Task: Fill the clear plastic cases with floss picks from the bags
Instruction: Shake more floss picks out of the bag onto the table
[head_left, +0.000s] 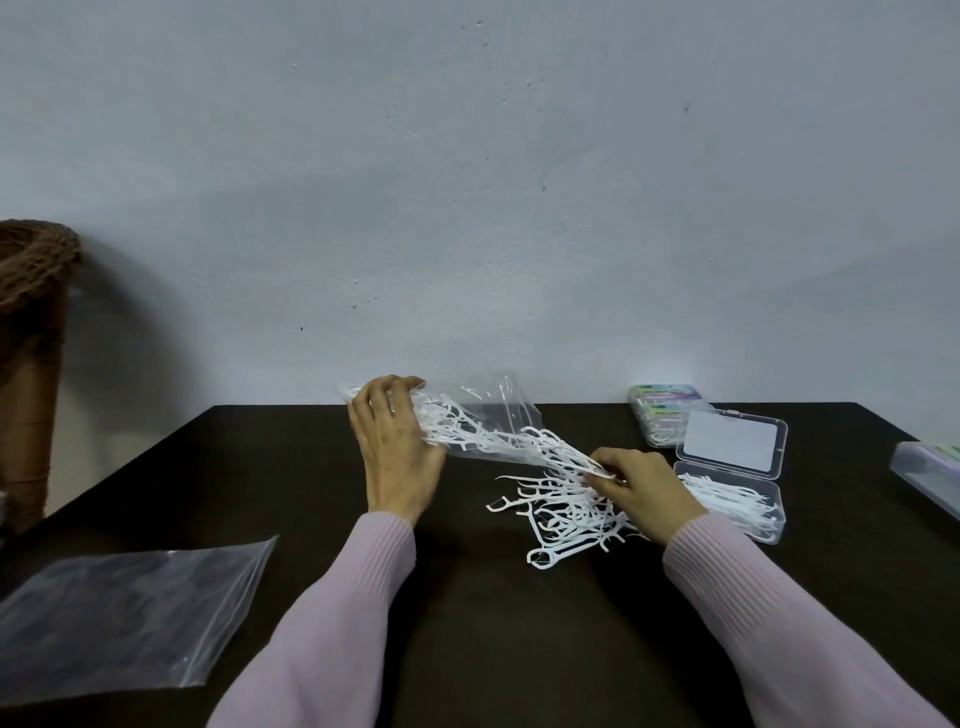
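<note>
The left hand (397, 447) held a clear plastic bag (483, 426) above the dark table (467, 597), with its fingers curled around the closed end, and the bag was tilted so that its mouth pointed down to the right. White floss picks (457, 423) were inside the bag and were sliding toward the mouth. The right hand (647, 493) pinched the lower edge of the bag's mouth between thumb and fingers, just above a loose pile of picks (561, 519) which lay on the table. Just to the right of this pile stood an open clear case (763, 512), its lid (732, 444) folded back, and some picks already lay inside it. Behind it, near the wall, were two closed cases (667, 413) stacked together, and another case (930, 473) lay at the right edge. An empty flat bag (124, 608) lay on the table at the near left. Both arms wore pale pink sleeves (332, 613).
</note>
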